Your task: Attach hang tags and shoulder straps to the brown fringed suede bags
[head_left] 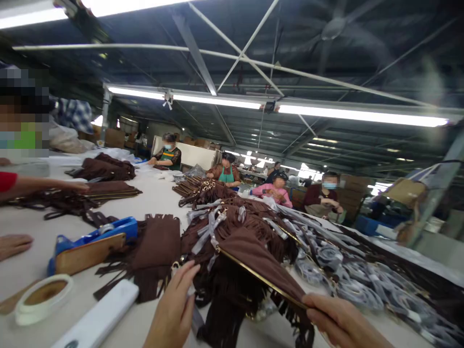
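Note:
A dark brown fringed bag [261, 261] with a gold zip along its edge is tilted up in front of me. My right hand [342, 319] pinches its near right corner, thumb on top. My left hand [174, 304] is to the left of this bag, fingers stretched and thumb apart. A grey plastic-wrapped strip [196, 321] runs close by that hand's thumb; the hand does not visibly grip it. Behind the left hand lies another brown fringed bag [156, 241], flat on the table.
On the left are a blue tape dispenser [94, 237], a tape roll [43, 299] and a white oblong object [99, 314]. Brown bags with plastic-wrapped straps [329, 256] are heaped to the right. A co-worker's arm [47, 184] reaches in from the left; several people sit beyond.

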